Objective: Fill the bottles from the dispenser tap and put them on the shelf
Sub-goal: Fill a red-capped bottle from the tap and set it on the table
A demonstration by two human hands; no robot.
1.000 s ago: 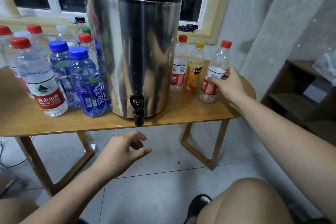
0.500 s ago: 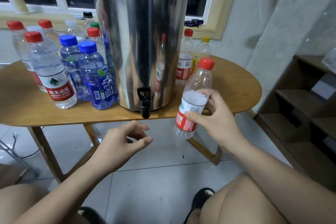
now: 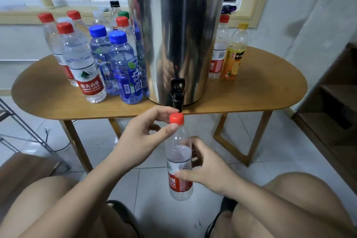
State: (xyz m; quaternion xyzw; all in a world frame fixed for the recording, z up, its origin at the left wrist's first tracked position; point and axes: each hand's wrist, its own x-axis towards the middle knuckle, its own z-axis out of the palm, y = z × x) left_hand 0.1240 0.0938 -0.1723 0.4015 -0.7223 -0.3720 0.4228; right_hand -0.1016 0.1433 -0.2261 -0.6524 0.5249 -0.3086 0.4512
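We hold the empty bottle [image 3: 179,160] upright just below the tap [image 3: 177,92], right grip [image 3: 208,168] wrapped round its middle, left grip [image 3: 143,135] pinching the red cap [image 3: 176,118], which is still on; uncapping, filling and the shelf [image 3: 336,91] all remain.

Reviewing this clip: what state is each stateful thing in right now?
Clear plastic bottle with red label: upright, capped, looks empty, held off the table.
Round red cap: on the bottle, pinched by the left hand.
Right hand: grips the bottle's body.
Black tap on the steel dispenser: no water running.
Other plastic bottles on the wooden table: upright, capped.
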